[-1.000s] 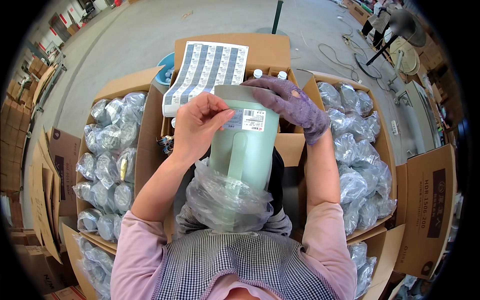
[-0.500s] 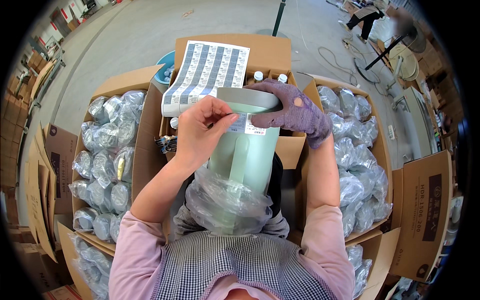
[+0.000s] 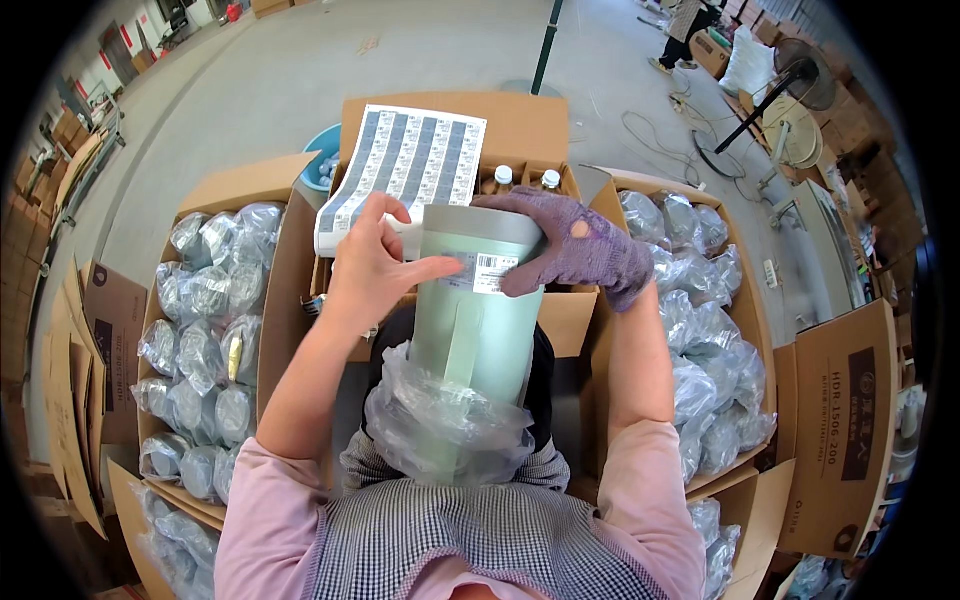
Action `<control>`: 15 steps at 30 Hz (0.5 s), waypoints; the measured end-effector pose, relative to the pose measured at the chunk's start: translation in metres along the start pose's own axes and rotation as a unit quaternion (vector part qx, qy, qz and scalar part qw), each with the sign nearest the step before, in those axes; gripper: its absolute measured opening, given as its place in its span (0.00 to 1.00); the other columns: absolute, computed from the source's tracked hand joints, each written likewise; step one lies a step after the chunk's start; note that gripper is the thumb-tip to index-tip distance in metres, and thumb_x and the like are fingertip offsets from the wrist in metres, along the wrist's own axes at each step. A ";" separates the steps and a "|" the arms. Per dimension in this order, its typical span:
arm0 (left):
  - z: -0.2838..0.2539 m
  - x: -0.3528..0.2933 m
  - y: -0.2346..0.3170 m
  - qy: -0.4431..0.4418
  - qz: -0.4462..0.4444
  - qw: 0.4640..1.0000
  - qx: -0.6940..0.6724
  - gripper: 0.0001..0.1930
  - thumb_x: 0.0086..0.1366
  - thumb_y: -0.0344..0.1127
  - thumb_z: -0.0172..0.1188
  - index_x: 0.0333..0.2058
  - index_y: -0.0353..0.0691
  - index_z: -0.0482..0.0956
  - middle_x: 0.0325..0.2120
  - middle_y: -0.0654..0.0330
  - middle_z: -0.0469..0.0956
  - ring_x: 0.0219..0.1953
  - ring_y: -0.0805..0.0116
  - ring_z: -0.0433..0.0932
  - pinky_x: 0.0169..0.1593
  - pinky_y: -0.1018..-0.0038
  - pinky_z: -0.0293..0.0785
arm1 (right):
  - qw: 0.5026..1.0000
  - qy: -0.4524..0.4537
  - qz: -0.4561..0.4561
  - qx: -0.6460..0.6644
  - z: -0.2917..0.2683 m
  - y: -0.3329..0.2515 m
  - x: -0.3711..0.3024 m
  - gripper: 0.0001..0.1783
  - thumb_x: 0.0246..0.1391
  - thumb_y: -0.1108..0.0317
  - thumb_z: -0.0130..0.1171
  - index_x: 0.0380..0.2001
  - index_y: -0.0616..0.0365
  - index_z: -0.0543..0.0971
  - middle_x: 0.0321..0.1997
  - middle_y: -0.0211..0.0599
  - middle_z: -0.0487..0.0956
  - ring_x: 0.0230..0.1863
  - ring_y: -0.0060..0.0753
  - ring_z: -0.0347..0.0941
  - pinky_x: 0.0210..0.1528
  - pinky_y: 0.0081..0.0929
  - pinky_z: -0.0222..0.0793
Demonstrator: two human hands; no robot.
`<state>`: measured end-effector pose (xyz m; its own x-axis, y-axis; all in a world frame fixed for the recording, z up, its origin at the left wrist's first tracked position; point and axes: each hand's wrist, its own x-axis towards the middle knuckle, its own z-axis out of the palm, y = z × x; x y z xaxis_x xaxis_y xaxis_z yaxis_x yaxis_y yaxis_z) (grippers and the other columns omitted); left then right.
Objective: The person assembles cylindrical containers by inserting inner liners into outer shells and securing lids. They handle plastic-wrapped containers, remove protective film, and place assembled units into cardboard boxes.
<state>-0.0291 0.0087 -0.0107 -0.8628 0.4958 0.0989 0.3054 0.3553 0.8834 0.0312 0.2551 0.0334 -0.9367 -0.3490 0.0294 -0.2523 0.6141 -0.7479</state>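
Observation:
A pale green jug (image 3: 435, 325) with a grey end and a long handle stands tilted over my lap, its lower part inside a crumpled clear plastic bag (image 3: 450, 425). My right hand (image 3: 590, 245), in a worn purple-grey glove with a hole, grips the jug around its grey end. A white and blue label (image 3: 487, 272) lies on the jug's wall near that end. With its thumb resting on the label's left part, my bare left hand (image 3: 365, 265) has its fingers spread and curved away. Just beyond it, a sheet of printed labels (image 3: 405, 160) lies over an open carton.
Cartons of bag-wrapped items flank me, on the left (image 3: 215, 290) and right (image 3: 700, 330). White-capped bottles (image 3: 503, 177) stand in the divided carton (image 3: 520, 125) ahead. A blue basin (image 3: 322, 150) sits behind it. Far right are a fan (image 3: 805, 75) and another person (image 3: 685, 35).
My left fingers have opened from a pinch at the label, leaving the thumb on it. The label now lies flatter on the jug. My right hand keeps its grip.

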 end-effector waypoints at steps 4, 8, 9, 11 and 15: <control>0.017 0.003 0.009 0.100 0.222 0.967 0.080 0.33 0.55 0.38 0.71 0.55 0.38 0.64 0.47 0.48 0.74 0.49 0.60 0.74 0.52 0.69 0.70 | 1.000 0.001 -0.016 -0.001 -0.004 -0.002 0.001 0.44 0.33 0.59 0.72 0.58 0.60 0.71 0.51 0.46 0.75 0.53 0.41 0.72 0.57 0.31 0.67; 0.043 0.017 -0.060 0.077 0.184 0.980 -0.012 0.26 0.70 0.40 0.52 0.63 0.39 0.61 0.55 0.44 0.68 0.61 0.54 0.65 0.62 0.66 0.62 | 1.000 -0.007 -0.007 0.018 0.001 -0.020 -0.001 0.42 0.34 0.61 0.69 0.57 0.61 0.71 0.52 0.47 0.75 0.54 0.41 0.71 0.58 0.33 0.66; 0.042 0.019 -0.074 0.076 0.138 0.987 -0.040 0.24 0.71 0.40 0.49 0.62 0.38 0.61 0.55 0.44 0.67 0.61 0.54 0.66 0.61 0.66 0.62 | 1.000 0.000 -0.020 -0.003 0.003 -0.018 -0.002 0.42 0.34 0.61 0.69 0.57 0.61 0.71 0.54 0.47 0.74 0.56 0.42 0.71 0.59 0.33 0.66; 0.042 0.005 -0.067 0.165 0.020 0.981 -0.100 0.26 0.72 0.41 0.48 0.62 0.32 0.60 0.59 0.43 0.64 0.62 0.51 0.63 0.63 0.63 0.60 | 1.000 -0.007 -0.010 0.001 0.003 -0.024 -0.007 0.43 0.34 0.61 0.69 0.58 0.62 0.70 0.56 0.48 0.73 0.57 0.43 0.70 0.60 0.34 0.65; 0.056 -0.009 0.014 0.151 0.279 0.942 0.111 0.34 0.66 0.46 0.56 0.64 0.35 0.59 0.61 0.43 0.60 0.65 0.45 0.56 0.64 0.57 0.55 | 0.986 0.074 -0.143 -0.036 0.012 0.001 -0.001 0.45 0.33 0.61 0.71 0.59 0.63 0.68 0.55 0.51 0.73 0.57 0.46 0.70 0.60 0.36 0.65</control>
<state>0.0058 0.0536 -0.0246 -0.6076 0.4193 0.6745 0.7933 0.2801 0.5405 0.0347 0.2475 0.0248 -0.8488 -0.4105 0.3333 -0.5227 0.5561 -0.6462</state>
